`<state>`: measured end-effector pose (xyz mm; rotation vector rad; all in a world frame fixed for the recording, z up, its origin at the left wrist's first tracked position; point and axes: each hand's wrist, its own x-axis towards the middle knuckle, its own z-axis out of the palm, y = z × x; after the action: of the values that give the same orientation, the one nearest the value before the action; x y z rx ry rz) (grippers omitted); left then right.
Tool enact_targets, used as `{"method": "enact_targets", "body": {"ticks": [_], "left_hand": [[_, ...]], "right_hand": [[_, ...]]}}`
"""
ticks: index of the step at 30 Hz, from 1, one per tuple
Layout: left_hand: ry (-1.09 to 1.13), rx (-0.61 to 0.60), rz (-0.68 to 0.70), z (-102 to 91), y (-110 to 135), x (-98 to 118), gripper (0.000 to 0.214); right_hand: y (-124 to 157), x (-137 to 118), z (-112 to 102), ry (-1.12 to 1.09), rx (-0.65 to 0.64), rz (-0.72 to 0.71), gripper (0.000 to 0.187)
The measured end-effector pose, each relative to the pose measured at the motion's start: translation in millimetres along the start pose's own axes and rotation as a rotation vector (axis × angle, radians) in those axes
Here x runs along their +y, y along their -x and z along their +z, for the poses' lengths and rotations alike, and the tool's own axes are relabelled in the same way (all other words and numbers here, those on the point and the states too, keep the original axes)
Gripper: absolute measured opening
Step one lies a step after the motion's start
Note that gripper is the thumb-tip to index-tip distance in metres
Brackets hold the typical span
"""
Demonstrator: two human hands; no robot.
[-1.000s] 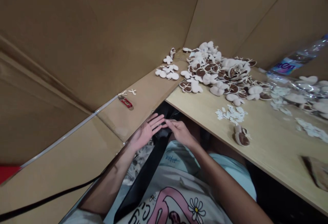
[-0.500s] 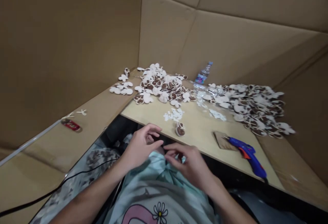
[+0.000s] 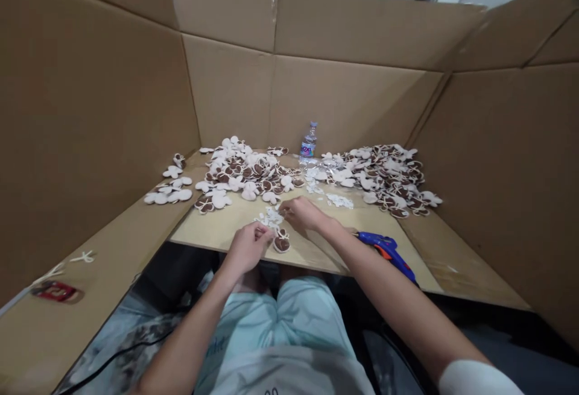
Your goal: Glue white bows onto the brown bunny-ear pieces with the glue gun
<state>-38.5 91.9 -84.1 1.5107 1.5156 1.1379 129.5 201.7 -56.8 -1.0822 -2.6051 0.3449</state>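
Left hand (image 3: 246, 249) is curling just beside the white scraps (image 3: 271, 217), right hand (image 3: 304, 214) is bending fingertips-down at them, pinch unclear for both, brown-and-white cutout (image 3: 281, 243) is lying just below the scraps on the worktop (image 3: 312, 259).

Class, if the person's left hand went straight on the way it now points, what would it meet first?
The left hand would probably meet the small white scraps on the board, though depth is unclear from this view.

a water bottle (image 3: 308, 142) stands between two heaps of cutouts (image 3: 239, 172), a glue gun (image 3: 384, 249) front right on the board (image 3: 217, 235).
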Motion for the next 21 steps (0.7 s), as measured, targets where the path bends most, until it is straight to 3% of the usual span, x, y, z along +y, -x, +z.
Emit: {"method": "enact_targets", "body": {"ticks": [5, 11, 17, 21], "left_hand": [[0.015, -0.046, -0.04, -4.3, -8, -6, 0.017], [0.06, -0.063, -0.094, 7.1, -6, 3, 0.02], [0.075, -0.032, -0.133, 12.1, -3, 7, 0.015], [0.089, -0.009, -0.146, 9.6, -3, 7, 0.017]], "right_hand": [[-14, 3, 3, 0.029, -0.035, -0.046, 0.022], [-12, 4, 1, 0.094, -0.038, -0.042, 0.022], [-9, 4, 5, 0.123, -0.069, -0.006, 0.005], [-9, 5, 5, 0.109, -0.1, 0.039, 0.024]]}}
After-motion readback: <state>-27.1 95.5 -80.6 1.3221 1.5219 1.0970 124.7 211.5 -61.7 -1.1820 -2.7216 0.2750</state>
